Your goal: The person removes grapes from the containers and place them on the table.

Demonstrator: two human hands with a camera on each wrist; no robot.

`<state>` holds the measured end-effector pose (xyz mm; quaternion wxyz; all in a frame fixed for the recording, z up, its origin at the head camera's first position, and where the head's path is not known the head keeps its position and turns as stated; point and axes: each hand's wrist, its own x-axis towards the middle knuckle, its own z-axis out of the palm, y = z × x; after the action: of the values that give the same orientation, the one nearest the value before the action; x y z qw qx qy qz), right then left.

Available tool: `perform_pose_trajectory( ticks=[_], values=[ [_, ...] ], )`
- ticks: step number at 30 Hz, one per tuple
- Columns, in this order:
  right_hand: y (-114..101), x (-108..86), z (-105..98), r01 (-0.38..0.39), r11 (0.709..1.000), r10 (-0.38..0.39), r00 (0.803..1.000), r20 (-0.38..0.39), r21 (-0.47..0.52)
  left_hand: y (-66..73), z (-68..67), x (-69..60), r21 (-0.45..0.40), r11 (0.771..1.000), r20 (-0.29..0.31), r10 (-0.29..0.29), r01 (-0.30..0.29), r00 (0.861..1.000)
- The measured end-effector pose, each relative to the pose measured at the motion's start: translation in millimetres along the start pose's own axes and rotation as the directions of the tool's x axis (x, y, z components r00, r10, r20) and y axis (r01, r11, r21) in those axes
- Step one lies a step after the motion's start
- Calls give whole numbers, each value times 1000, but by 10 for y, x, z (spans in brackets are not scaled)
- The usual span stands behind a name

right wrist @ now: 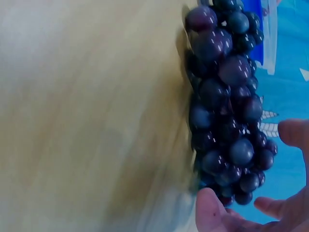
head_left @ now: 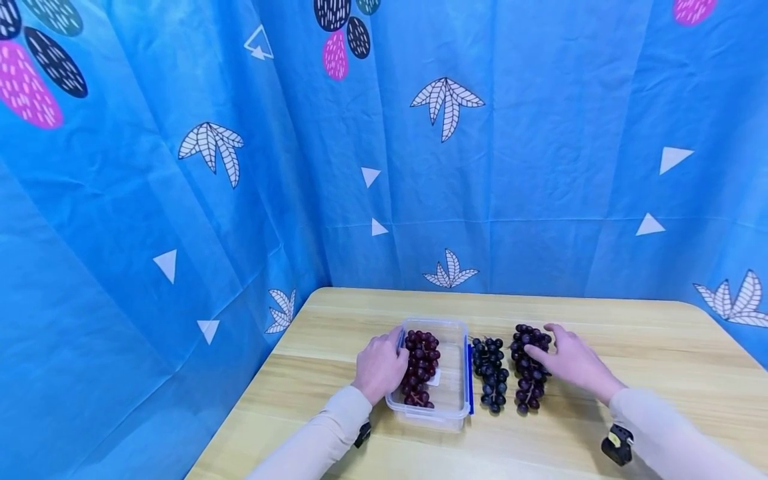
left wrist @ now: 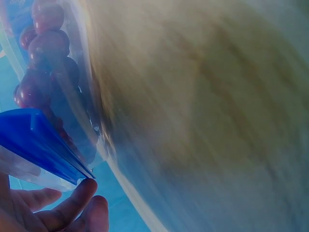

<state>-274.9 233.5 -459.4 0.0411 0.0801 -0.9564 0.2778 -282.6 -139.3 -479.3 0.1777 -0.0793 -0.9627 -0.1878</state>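
A pale wood-grain worktop [head_left: 648, 360] with rounded far corners carries everything. Behind it and along the left hangs a blue fabric curtain [head_left: 540, 173], creased and printed with white leaves and triangles, plus pink, black and green speckled ovals towards the top. The worktop's far edge lies close to the cloth.

A clear plastic container [head_left: 453, 363] sits open-topped near the middle of the worktop. Inside, along its left side, lies a bunch of red grapes [head_left: 421, 360], partly over a white label [head_left: 435, 378]; the right half of the floor is bare. A blue latch strip [head_left: 471, 380] runs down the container's right side. Just beyond it lies a bunch of blue-black grapes [head_left: 491, 373], between the container and a bunch of dark purple grapes [head_left: 531, 387].

The left hand [head_left: 379, 365] covers part of the container's left rim, a fingertip touching another blue latch [left wrist: 41, 142]; with the thumb hidden, I cannot tell whether that grip is clamped. The right hand [head_left: 575, 360] reaches over the upper part of the purple bunch, its grip apart, thumb and fingers spread. Each wrist bears a black device [head_left: 617, 445] below a pale sleeve [head_left: 672, 427].
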Motion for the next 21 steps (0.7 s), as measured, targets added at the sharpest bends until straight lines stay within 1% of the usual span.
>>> perform_pose_trajectory(
  ticks=[4,7,13,17,21],
  values=[
    [-62,-40,84,-1,1000,0,999,44,13,-2,-4,-9,3,1000,-7,0,0,1000],
    [-100,-44,139,-8,1000,8,998,64,0,-3,-3,-10,5,1000,-12,4,-4,1000],
    [-158,-19,225,-37,999,40,995,86,-31,-6,2,-16,1,1000,-14,9,-9,1000],
    [-187,3,248,-71,997,73,993,95,-22,2,-10,-11,-3,1000,-17,12,-12,1000],
    [-215,11,246,-82,997,83,992,96,-11,4,-19,-16,-6,1000,-14,5,-5,1000]
  ],
)
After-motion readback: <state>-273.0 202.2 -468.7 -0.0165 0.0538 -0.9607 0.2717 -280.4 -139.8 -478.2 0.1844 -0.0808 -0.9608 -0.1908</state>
